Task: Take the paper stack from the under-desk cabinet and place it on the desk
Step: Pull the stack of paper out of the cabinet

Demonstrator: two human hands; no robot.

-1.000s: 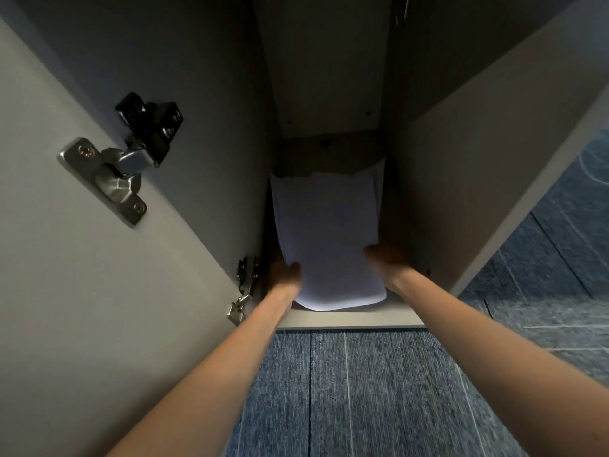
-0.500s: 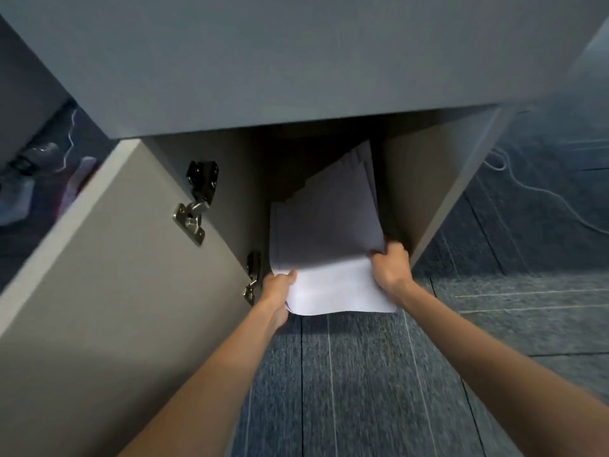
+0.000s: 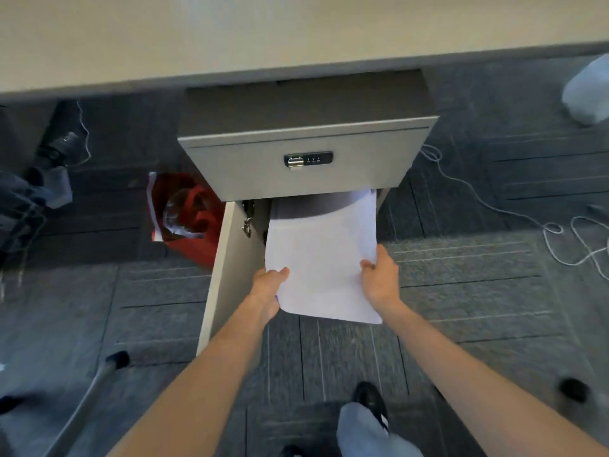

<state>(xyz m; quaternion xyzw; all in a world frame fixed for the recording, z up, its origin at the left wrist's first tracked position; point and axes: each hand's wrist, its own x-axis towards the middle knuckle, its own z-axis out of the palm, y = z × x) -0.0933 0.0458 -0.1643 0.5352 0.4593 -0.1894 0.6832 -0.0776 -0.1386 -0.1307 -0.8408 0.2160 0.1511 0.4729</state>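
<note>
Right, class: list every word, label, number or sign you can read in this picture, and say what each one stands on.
No text can be read for certain.
Lock panel on the drawer front: small marks, too blurred to read.
Paper stack, held by the left hand and right hand: visible sheet looks blank.
Red bag left of the open cabinet door: no legible print.

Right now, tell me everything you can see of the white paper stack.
The white paper stack is plain, unprinted sheets as far as shows, roughly aligned, with the near corners rounded or slightly curled. It is held tilted, mostly drawn out of the grey under-desk cabinet; its far end lies in shadow under the cabinet's front. The left hand grips its left edge and the right hand its right edge, thumbs on top. The open cabinet door stands to its left, apart.
</note>
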